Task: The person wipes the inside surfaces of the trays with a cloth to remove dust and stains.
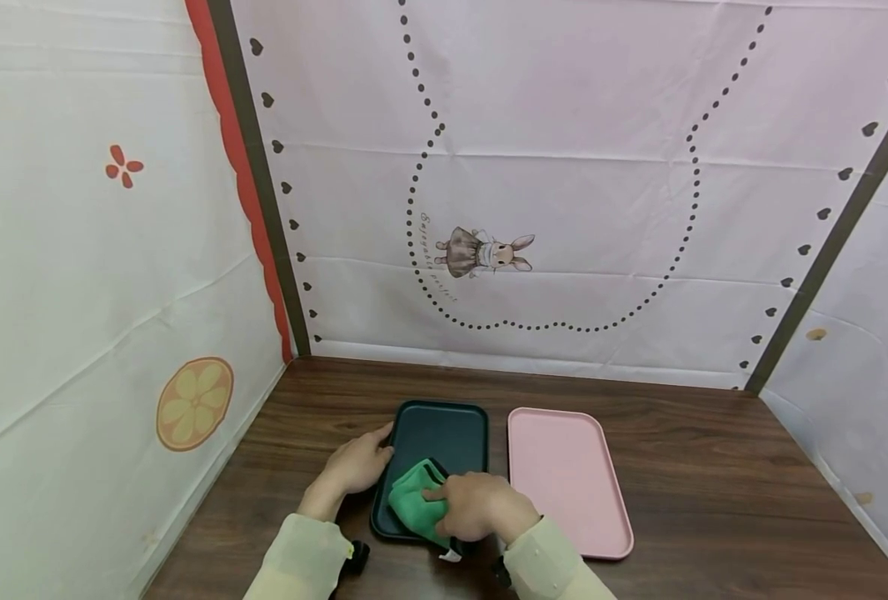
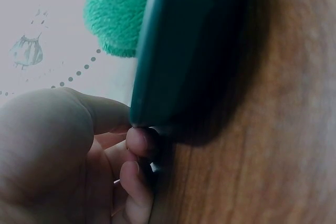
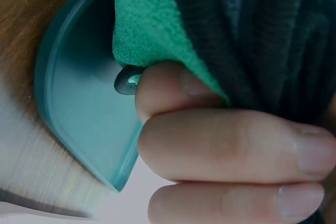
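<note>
A dark teal tray [image 1: 444, 432] lies on the wooden table in the head view. At its left side my left hand [image 1: 357, 463] pinches the rim, thumb above and fingertips [image 2: 137, 141] against the lower edge in the left wrist view. My right hand [image 1: 483, 505] grips a green fleecy cloth [image 1: 414, 505] with dark edging over the tray's near part. In the right wrist view its curled fingers [image 3: 226, 145] hold the bunched cloth, and a small dark loop [image 3: 126, 80] sticks out beside them. The tray's near right corner is hidden by the cloth and right hand in the head view.
A pink tray [image 1: 560, 467] lies to the right of the teal one, with a narrow gap between them. White printed sheets [image 1: 564, 200] hang behind and on both sides of the brown wooden table [image 1: 706, 483].
</note>
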A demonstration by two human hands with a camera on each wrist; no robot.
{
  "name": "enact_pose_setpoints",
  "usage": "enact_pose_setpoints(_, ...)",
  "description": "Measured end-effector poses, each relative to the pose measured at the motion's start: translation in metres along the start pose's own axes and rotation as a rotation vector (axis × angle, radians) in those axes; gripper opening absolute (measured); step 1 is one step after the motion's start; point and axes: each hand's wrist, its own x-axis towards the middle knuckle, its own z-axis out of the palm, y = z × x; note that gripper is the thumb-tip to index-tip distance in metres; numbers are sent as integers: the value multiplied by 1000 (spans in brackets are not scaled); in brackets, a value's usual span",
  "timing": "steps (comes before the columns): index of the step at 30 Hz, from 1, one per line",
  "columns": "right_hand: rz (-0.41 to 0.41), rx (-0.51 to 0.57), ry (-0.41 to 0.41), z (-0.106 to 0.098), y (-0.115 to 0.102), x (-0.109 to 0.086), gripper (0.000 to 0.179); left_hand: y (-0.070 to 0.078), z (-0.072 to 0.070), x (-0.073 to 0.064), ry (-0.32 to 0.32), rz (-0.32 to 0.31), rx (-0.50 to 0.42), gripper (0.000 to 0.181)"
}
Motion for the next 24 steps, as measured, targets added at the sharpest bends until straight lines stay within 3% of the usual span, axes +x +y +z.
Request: enact_pose_setpoints(24, 39, 34, 9, -3, 20, -13, 58, 0, 0, 0, -3, -5, -1, 53)
